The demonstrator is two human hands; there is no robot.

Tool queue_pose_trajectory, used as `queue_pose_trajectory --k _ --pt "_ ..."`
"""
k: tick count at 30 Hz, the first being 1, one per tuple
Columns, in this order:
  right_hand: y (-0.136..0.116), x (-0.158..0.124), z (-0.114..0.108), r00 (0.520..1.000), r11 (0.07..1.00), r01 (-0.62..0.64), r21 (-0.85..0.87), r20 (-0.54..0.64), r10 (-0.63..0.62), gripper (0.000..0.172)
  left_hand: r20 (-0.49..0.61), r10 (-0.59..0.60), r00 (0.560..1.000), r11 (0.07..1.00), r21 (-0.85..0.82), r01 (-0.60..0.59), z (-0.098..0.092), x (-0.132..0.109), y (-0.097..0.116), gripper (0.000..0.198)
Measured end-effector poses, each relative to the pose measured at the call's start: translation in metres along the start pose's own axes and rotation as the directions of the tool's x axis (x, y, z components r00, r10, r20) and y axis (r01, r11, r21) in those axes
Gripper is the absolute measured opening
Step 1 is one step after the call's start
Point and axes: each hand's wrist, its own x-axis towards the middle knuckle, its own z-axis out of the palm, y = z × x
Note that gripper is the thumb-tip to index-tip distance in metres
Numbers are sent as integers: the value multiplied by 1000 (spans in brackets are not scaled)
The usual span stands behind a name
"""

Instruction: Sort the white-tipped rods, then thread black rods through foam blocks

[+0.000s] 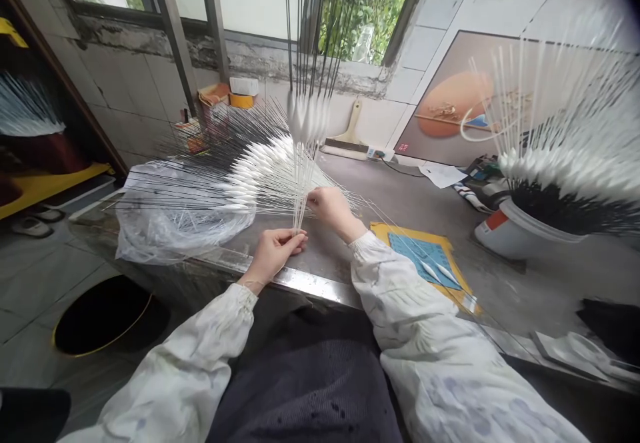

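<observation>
My left hand pinches the lower stems of a fanned bundle of long thin sticks near the table's front edge. My right hand grips the same bundle a little higher, with its fingers against the stems. Each stick has a slender white spindle-shaped body and a thin dark end. The sticks spread upward and to the left over a clear plastic bag. Two loose white sticks lie on a blue mat to the right of my right forearm.
A white bucket at the right holds a dense fan of similar sticks. The blue mat sits on yellow paper. The steel-topped table has a metal front edge. A scraper, papers and a cable lie along the back wall.
</observation>
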Motion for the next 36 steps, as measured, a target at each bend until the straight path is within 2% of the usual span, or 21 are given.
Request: queue_pose_trajectory --k 4,6,8,10,13,20,28,34,36 --pt "-7 -5 -25 978 997 5 81 -207 12 27 -4 -8 1000 1000 -12 8 1 0 0 42" --pt "-12 -15 -28 942 975 17 222 -331 59 30 -1 -8 1000 1000 -20 8 1 0 1 41" --pt "-16 -28 -20 924 913 77 400 -373 85 26 5 -3 1000 1000 -25 3 1 -1 2 40" --pt "-18 -39 -9 939 845 133 519 -338 59 22 7 0 1000 1000 -25 0 2 -2 3 39" --pt "-22 -48 3 949 803 143 579 -310 54 20 7 8 1000 1000 -30 -7 1 -2 2 37" --pt "-34 -52 -1 925 686 155 711 -348 153 19 36 25 999 998 -57 -23 0 1 -3 32" --pt "-30 -52 -3 956 645 110 756 -259 140 21 44 29 999 998 -48 -27 -1 1 -3 32" --pt "-32 -47 -17 998 634 15 773 -52 39 25 55 49 997 999 -16 -48 -1 0 -3 32" --pt "-36 -49 -21 999 651 -5 759 -30 43 25 56 57 997 998 -4 -56 -1 0 -2 33"
